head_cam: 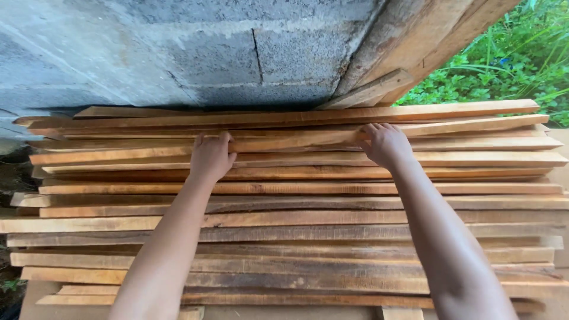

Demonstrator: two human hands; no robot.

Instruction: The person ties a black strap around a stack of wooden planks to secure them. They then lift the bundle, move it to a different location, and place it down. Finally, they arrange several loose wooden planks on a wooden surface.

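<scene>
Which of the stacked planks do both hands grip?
The pale plank near the stack's far edge, third from the block wall. Left hand and right hand curl over it; the nearer planks lie untouched.

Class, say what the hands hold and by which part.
Both hands, left hand and right hand, grip one long wooden plank near the top of the stack, along its middle stretch.
</scene>
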